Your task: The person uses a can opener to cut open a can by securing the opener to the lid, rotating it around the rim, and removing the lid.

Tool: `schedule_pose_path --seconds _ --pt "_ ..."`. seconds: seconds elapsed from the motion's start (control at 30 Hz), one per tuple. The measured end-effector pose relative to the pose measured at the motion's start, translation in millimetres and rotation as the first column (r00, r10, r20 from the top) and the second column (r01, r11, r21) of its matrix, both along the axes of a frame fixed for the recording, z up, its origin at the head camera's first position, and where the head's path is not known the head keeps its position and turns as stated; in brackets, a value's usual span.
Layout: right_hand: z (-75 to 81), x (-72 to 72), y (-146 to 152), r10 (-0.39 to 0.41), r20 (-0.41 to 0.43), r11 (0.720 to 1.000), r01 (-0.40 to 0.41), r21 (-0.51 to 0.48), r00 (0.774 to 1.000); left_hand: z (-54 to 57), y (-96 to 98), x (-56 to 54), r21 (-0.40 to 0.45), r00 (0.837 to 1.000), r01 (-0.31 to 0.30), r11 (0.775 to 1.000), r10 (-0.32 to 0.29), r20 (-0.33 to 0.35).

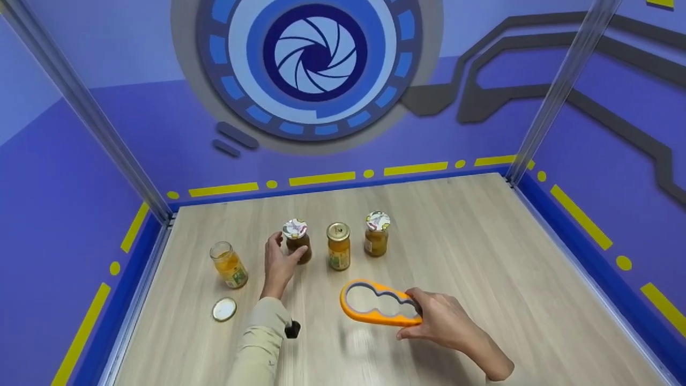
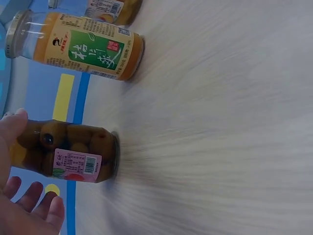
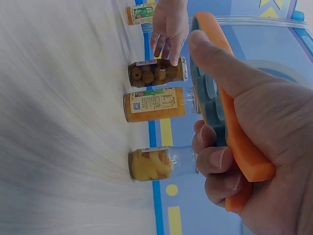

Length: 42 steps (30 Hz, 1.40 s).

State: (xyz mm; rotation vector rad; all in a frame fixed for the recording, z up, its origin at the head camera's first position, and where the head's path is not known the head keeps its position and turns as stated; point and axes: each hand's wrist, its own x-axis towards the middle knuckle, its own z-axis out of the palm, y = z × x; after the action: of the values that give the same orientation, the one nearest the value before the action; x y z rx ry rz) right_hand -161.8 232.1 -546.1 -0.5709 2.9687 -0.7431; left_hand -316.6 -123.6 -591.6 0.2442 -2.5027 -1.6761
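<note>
My left hand [image 1: 280, 264] reaches around a jar of dark round fruit [image 1: 298, 250] with a patterned lid. In the left wrist view the thumb [image 2: 13, 125] lies at the jar's upper part, while the other fingers [image 2: 41, 200] are spread, with a gap to the glass. Whether the thumb touches it, I cannot tell. My right hand [image 1: 442, 316] grips an orange jar opener [image 1: 351, 316] by one end, above the table; its grey scalloped inner edge shows. Beside the dark jar stands a jar of orange fruit [image 1: 338, 252] with a gold lid.
Farther right stands a jar of yellow fruit pieces [image 1: 376, 239] with a patterned lid. An open, lidless jar [image 1: 229, 268] is at the left, a loose lid [image 1: 224, 309] lying in front of it. Blue-purple panels [image 1: 134, 134] bound the wooden table [image 1: 482, 241] at back and sides.
</note>
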Motion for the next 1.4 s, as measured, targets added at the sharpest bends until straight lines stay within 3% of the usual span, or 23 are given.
schedule_pose_path --seconds 0.3,0.6,0.9,1.17,1.4 --pt "-2.5 0.2 2.3 0.003 -0.039 1.000 -0.002 0.012 0.999 -5.5 5.6 -14.6 0.031 1.000 0.017 0.999 -0.017 0.021" --pt "-3.4 2.1 3.5 -0.010 -0.051 1.000 0.010 0.004 0.999 -12.4 15.0 -23.7 0.074 0.997 -0.040 0.996 0.034 0.070" --pt "-3.3 1.4 7.7 -0.031 -0.058 1.000 0.031 -0.001 0.998 -15.5 22.4 -28.5 0.025 0.996 -0.050 0.998 0.049 0.074" --pt "-1.6 2.1 4.4 -0.033 -0.064 0.999 0.032 -0.009 0.997 -16.4 13.7 -16.9 0.039 0.996 -0.001 0.999 -0.003 0.093" --pt "1.1 2.5 1.9 -0.062 -0.079 0.998 0.059 -0.032 0.995 -20.3 9.3 1.9 0.000 0.999 0.043 0.999 -0.043 0.029"
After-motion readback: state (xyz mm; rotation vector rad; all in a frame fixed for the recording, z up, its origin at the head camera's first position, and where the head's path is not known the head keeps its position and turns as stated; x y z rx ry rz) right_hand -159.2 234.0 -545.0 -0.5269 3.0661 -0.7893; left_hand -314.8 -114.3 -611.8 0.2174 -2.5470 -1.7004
